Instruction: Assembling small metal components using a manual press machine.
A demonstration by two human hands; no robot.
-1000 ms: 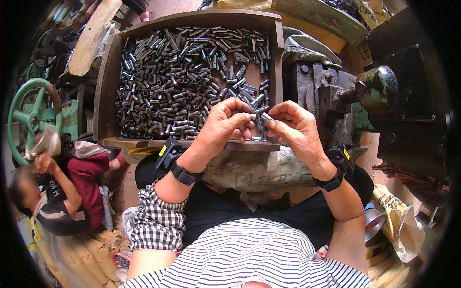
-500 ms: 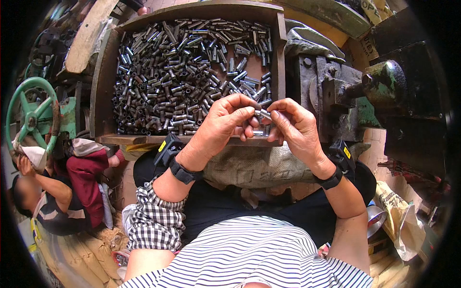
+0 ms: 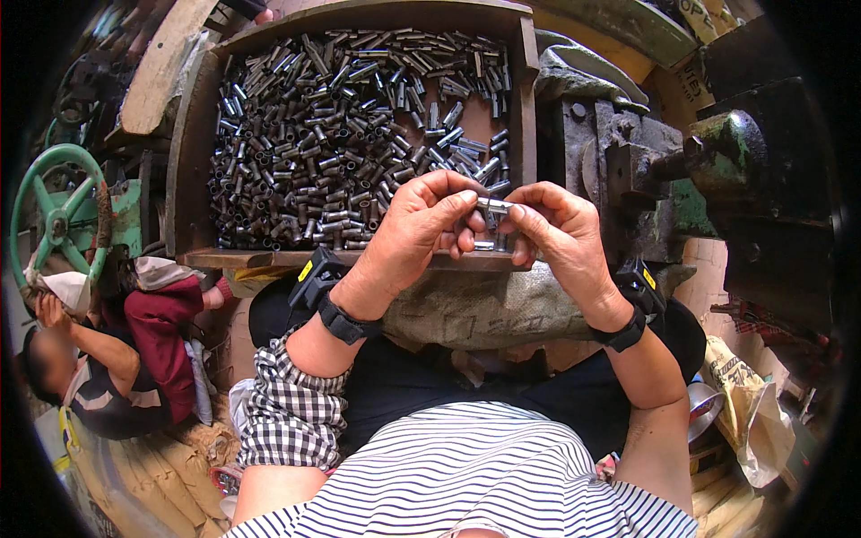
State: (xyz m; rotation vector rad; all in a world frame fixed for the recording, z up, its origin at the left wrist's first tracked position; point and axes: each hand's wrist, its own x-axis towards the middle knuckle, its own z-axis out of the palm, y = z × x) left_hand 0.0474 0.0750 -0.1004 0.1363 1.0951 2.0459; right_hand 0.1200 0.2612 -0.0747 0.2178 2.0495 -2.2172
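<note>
Between my two hands, over the near right part of a wooden tray (image 3: 194, 161), is a short shiny metal sleeve (image 3: 495, 206). My left hand (image 3: 425, 220) pinches its left end between thumb and fingers. The right end is gripped by the thumb and fingertips of my right hand (image 3: 558, 235). The sleeve lies nearly level from hand to hand. Below and beyond my hands the tray holds a heap of similar metal sleeves (image 3: 314, 152), darker on the left and shinier on the right. My curled fingers partly hide the near right corner.
A dark, greasy machine (image 3: 619, 170) with a rounded green-and-black part stands right of the tray. On the left is a green handwheel (image 3: 59, 215), with another person (image 3: 117, 368) beside it. A woven sack (image 3: 475, 309) lies between the tray and my lap.
The sleeve has turned from a slant to nearly level between my hands. My right hand has shifted slightly right; my left hand stays almost in place.
</note>
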